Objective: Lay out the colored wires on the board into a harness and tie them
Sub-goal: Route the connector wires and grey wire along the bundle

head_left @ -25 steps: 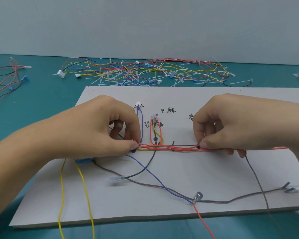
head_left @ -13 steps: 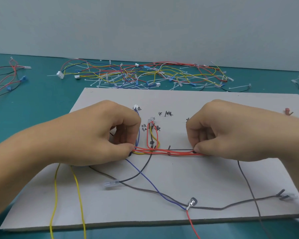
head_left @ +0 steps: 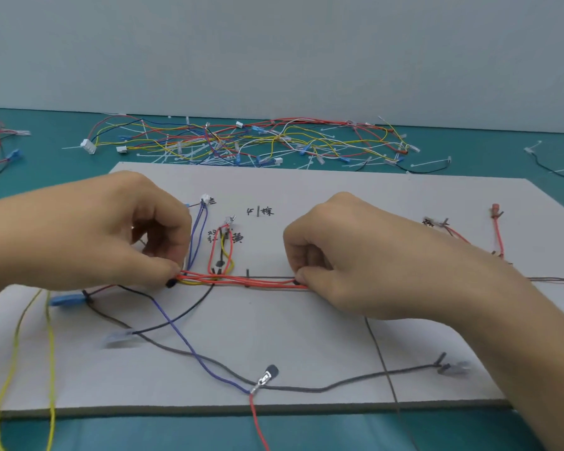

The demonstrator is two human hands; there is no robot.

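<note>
Near edge of flat grey rectangular board (head_left: 306,340): slack yellow wire pair (head_left: 50,353), unrouted.
Mid-board: red-and-yellow wire bundle (head_left: 261,282), long axis left-right along drawn black line (head_left: 271,277).
Left hand (head_left: 105,232), right hand (head_left: 355,255): fingers curled, thumb and forefinger pinching bundle ends.
Step, judged: trunk alignment; no tie seen.
Next: one hand pins bundle, other fetches tie from far tangled wire-and-tie pile (head_left: 241,144).
</note>
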